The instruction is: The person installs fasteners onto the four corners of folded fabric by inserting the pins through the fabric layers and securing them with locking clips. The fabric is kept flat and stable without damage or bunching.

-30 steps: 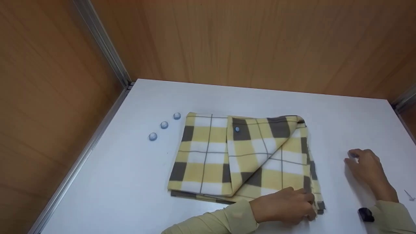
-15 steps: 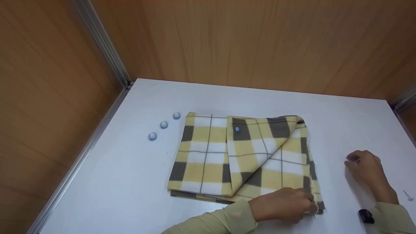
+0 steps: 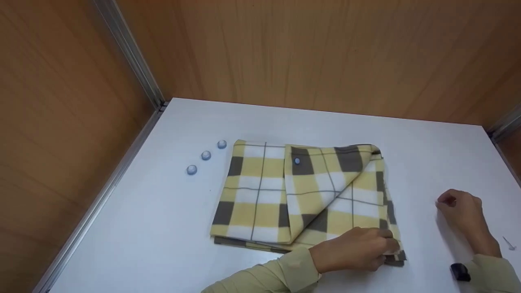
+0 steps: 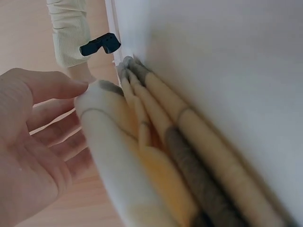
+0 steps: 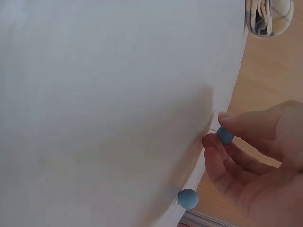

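A folded yellow, white and dark grey checked blanket [image 3: 260,191] lies on the white table, its top layer turned back diagonally. My left hand [image 3: 358,249] pinches a layer of its near right corner; in the left wrist view the thumb [image 4: 61,87] lies on the soft rounded fold, with more layers beneath. Well right of the blanket, my right hand [image 3: 464,213] pinches a small blue round-headed pin [image 5: 225,135] between thumb and fingertips; a thin shaft shows faintly. Another blue round-headed pin [image 5: 188,198] lies beyond that hand. One small blue round piece [image 3: 297,161] sits on the blanket.
Three pale blue domed caps [image 3: 206,155] stand in a slanting row left of the blanket. Wood panels [image 3: 305,57] enclose the back and sides of the table [image 3: 154,228]. A black device [image 3: 460,272] is at the right sleeve.
My left hand has moved slightly up with the blanket's corner layer, showing darker layers below. My right hand has shifted slightly right, its fingertips drawn closer together. The caps stay put.
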A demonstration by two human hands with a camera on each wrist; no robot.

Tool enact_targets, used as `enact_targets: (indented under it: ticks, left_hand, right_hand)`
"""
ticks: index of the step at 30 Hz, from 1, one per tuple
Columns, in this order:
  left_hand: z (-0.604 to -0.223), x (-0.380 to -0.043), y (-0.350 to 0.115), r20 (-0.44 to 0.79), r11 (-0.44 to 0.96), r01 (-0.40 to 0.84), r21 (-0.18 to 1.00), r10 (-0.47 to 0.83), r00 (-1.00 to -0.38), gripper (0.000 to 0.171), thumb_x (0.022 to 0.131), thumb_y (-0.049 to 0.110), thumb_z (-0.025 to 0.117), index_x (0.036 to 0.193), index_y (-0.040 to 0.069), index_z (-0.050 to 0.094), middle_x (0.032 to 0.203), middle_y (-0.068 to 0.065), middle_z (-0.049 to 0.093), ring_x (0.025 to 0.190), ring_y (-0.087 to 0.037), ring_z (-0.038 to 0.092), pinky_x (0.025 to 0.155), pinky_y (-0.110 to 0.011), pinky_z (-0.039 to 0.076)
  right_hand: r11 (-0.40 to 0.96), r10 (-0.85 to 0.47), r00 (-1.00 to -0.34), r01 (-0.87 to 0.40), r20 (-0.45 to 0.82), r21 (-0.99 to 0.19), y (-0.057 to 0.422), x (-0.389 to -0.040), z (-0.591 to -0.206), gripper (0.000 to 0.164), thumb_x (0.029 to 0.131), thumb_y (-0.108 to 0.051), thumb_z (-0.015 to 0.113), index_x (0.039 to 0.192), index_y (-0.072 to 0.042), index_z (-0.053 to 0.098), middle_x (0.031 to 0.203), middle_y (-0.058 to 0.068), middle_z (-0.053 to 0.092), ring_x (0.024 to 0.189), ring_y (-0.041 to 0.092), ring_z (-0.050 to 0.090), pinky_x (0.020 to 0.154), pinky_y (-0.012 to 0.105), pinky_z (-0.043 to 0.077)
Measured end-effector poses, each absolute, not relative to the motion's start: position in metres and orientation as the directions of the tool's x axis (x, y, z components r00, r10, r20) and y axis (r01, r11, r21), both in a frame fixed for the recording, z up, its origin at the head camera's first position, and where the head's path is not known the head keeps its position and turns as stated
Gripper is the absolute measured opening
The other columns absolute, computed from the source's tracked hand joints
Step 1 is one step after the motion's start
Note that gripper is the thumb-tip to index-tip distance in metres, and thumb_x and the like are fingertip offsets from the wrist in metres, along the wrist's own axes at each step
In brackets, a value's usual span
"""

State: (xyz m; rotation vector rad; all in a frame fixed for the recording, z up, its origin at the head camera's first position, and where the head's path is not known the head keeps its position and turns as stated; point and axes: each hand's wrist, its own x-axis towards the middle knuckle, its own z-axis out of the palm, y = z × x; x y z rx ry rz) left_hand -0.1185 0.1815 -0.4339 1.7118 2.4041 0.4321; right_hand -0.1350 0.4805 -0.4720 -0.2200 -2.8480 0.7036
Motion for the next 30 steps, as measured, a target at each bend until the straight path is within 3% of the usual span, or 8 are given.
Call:
enact_targets:
  ticks: [3, 7, 14, 20, 23, 27, 30]
  left_hand:
    - [-0.431, -0.121, 0.180, 0.087, 0.308, 0.892, 0.332, 0.931, -0.354, 0.034, 0.080, 0.008, 0.057, 0.109, 0.025, 0.059, 0.101, 0.014, 0.053, 0.083, 0.007, 0.047, 0.056, -0.008, 0.038]
    - [-0.428, -0.125, 0.176, 0.132, 0.329, 0.882, 0.338, 0.911, -0.391, 0.034, 0.083, 0.007, 0.053, 0.111, 0.024, 0.058, 0.101, 0.013, 0.053, 0.080, 0.006, 0.047, 0.054, -0.008, 0.037]
    - [-0.420, -0.131, 0.170, 0.129, 0.355, 0.836, 0.418, 0.888, -0.441, 0.037, 0.086, 0.005, 0.050, 0.118, 0.024, 0.053, 0.106, 0.010, 0.050, 0.082, 0.004, 0.047, 0.062, -0.008, 0.038]
    - [-0.413, -0.137, 0.165, 0.186, 0.334, 0.829, 0.449, 0.872, -0.452, 0.032, 0.082, 0.000, 0.054, 0.107, 0.020, 0.056, 0.100, 0.008, 0.052, 0.073, 0.003, 0.044, 0.057, -0.006, 0.035]
    - [-0.410, -0.141, 0.163, 0.202, 0.341, 0.821, 0.457, 0.859, -0.469, 0.033, 0.081, -0.003, 0.051, 0.103, 0.020, 0.060, 0.100, 0.008, 0.052, 0.074, 0.002, 0.044, 0.056, -0.007, 0.035]
    - [-0.407, -0.144, 0.161, 0.220, 0.366, 0.811, 0.456, 0.837, -0.501, 0.034, 0.083, -0.001, 0.049, 0.106, 0.020, 0.060, 0.106, 0.010, 0.051, 0.080, 0.002, 0.047, 0.058, -0.006, 0.035]
    - [-0.405, -0.146, 0.158, 0.257, 0.386, 0.813, 0.436, 0.813, -0.523, 0.035, 0.082, -0.001, 0.048, 0.109, 0.019, 0.060, 0.106, 0.010, 0.051, 0.081, 0.003, 0.048, 0.059, -0.006, 0.035]
  right_hand:
    - [0.872, 0.206, -0.967, 0.113, 0.148, -0.476, 0.482, -0.134, -0.471, 0.005, 0.076, 0.000, 0.060, 0.080, 0.002, 0.060, 0.074, 0.015, 0.056, 0.066, 0.022, 0.048, 0.049, 0.018, 0.038]
    - [0.867, 0.226, -0.965, 0.139, 0.130, -0.478, 0.483, -0.132, -0.468, 0.012, 0.077, -0.003, 0.060, 0.087, 0.003, 0.058, 0.078, 0.017, 0.056, 0.069, 0.025, 0.049, 0.049, 0.017, 0.040]
    - [0.860, 0.243, -0.963, 0.158, 0.118, -0.485, 0.482, -0.129, -0.462, 0.020, 0.077, -0.006, 0.061, 0.094, 0.005, 0.058, 0.082, 0.021, 0.057, 0.073, 0.028, 0.052, 0.050, 0.013, 0.040]
    - [0.857, 0.271, -0.949, 0.164, 0.159, -0.488, 0.479, -0.126, -0.460, 0.020, 0.077, -0.005, 0.063, 0.094, 0.006, 0.061, 0.085, 0.024, 0.060, 0.076, 0.032, 0.056, 0.051, 0.009, 0.038]
    - [0.859, 0.262, -0.941, 0.127, 0.214, -0.496, 0.474, -0.125, -0.457, 0.019, 0.076, -0.005, 0.064, 0.092, 0.005, 0.063, 0.083, 0.023, 0.061, 0.068, 0.014, 0.057, 0.052, 0.006, 0.036]
    - [0.861, 0.236, -0.932, 0.069, 0.275, -0.503, 0.466, -0.122, -0.450, 0.017, 0.076, -0.007, 0.065, 0.090, 0.003, 0.065, 0.081, 0.021, 0.062, 0.063, -0.015, 0.042, 0.050, 0.007, 0.037]
    - [0.853, 0.222, -0.938, 0.055, 0.266, -0.518, 0.458, -0.120, -0.444, 0.018, 0.077, -0.009, 0.064, 0.092, 0.002, 0.064, 0.083, 0.020, 0.062, 0.065, -0.020, 0.038, 0.050, 0.008, 0.039]
